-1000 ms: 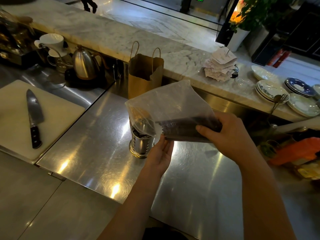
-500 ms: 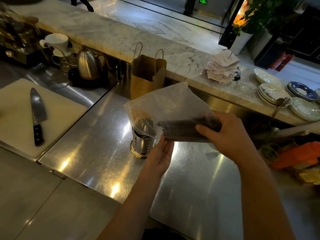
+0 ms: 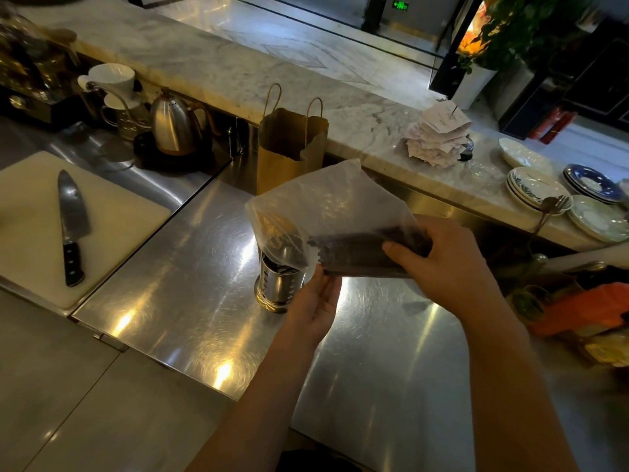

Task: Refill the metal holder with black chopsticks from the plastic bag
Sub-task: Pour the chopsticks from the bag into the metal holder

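Note:
A clear plastic bag (image 3: 320, 202) hangs in the air over the steel counter, with a bundle of black chopsticks (image 3: 357, 255) lying sideways inside it. My right hand (image 3: 439, 264) grips the bundle through the bag from the right. My left hand (image 3: 315, 301) pinches the bag's lower edge below the chopstick tips. The perforated metal holder (image 3: 277, 286) stands upright on the counter just under the bag's left end, with a few dark chopsticks inside. The bag covers the holder's rim.
A brown paper bag (image 3: 289, 148) stands behind the holder. A white cutting board (image 3: 30, 233) with a large knife (image 3: 69, 226) lies at the left. A kettle (image 3: 173, 126) sits at the back left, stacked plates (image 3: 541, 189) and a receipt spike (image 3: 439, 137) on the marble ledge.
Both hands keep the same hold on the bag over the holder. Only the camera view has shifted slightly.

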`<state>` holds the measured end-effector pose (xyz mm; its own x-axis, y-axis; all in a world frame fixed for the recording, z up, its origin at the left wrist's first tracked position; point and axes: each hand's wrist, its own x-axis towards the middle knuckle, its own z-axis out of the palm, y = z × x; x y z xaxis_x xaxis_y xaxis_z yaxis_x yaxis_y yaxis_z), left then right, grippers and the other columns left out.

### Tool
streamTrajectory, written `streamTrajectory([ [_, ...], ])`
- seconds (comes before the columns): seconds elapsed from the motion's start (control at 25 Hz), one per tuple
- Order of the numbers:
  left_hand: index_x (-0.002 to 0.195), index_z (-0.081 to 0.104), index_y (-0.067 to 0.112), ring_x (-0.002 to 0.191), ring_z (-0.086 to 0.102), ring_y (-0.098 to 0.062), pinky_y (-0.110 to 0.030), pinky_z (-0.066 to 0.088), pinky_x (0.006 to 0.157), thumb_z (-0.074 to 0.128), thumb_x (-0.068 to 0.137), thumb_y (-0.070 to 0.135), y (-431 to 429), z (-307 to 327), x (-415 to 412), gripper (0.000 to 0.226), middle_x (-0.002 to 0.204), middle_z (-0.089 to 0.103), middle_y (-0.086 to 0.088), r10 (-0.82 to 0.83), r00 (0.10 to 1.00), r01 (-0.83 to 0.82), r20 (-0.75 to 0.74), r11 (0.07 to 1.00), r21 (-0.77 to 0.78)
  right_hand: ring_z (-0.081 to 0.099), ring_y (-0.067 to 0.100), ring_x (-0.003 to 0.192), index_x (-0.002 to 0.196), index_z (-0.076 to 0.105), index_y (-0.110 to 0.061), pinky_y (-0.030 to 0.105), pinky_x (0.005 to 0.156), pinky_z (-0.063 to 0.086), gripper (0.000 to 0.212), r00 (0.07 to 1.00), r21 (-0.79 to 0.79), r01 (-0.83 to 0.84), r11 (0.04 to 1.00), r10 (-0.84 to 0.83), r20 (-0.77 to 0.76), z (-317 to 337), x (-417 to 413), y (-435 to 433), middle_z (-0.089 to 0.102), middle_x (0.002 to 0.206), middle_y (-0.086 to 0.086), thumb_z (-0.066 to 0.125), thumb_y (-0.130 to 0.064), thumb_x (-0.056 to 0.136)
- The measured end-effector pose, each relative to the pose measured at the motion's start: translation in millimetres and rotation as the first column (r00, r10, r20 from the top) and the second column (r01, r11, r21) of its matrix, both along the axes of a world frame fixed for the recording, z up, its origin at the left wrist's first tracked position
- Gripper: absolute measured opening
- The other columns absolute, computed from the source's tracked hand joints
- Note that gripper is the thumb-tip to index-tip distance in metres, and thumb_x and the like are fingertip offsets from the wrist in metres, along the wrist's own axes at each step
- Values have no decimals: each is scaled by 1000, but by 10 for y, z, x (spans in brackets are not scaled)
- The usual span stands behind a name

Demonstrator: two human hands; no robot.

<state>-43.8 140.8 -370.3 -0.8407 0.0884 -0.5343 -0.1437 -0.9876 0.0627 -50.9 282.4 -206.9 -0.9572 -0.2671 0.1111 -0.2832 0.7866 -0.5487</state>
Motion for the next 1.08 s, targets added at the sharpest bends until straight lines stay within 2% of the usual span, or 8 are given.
streamTrajectory([
  [0.2,111,64,-2,87,74,-23,-31,61,67,53,96,10,2,12,-14,22,101,74,-18,8,1000,-8,-3,1000,-4,61,16,81,92,65,-23,38,77,52,12,1000,6,18,1000,-18,17,15,-5,-4,64,83,-3,65,-34,88],
  [0.36,103,65,-2,79,75,-22,-29,61,62,49,98,9,-1,54,-21,20,91,76,-16,8,1000,-8,-4,1000,-5,61,16,79,89,67,-20,40,77,53,10,999,-35,31,999,-30,23,13,-10,-11,63,79,-3,67,-30,87],
  [0.48,103,64,-1,78,75,-21,-29,61,62,48,98,9,-1,63,-18,19,90,76,-15,10,1000,-10,-12,1000,-10,60,14,77,85,65,-21,39,77,54,8,999,-33,27,999,-26,39,14,-16,-7,62,78,-4,67,-29,88],
  [0.68,111,63,-1,84,75,-22,-30,61,66,50,98,10,-1,29,-18,22,98,75,-15,12,1000,-12,-12,1000,-6,61,14,85,101,65,-20,33,76,51,19,998,-80,47,996,-44,33,-11,-32,-13,65,89,-2,66,-33,87],
  [0.88,112,64,-1,87,74,-24,-32,62,70,51,97,11,-2,52,4,23,103,73,-17,8,1000,-8,-16,1000,14,61,17,77,88,65,-15,32,70,49,18,998,-44,62,997,-61,27,-40,-48,-19,63,78,2,64,-34,89],
  [1.08,112,63,-2,87,74,-24,-32,62,72,51,97,11,-18,49,11,23,105,72,-17,16,1000,-16,-2,1000,9,54,9,67,74,55,-28,26,61,41,18,998,-66,65,996,-64,24,-10,-20,-48,53,67,-8,66,-33,88],
])
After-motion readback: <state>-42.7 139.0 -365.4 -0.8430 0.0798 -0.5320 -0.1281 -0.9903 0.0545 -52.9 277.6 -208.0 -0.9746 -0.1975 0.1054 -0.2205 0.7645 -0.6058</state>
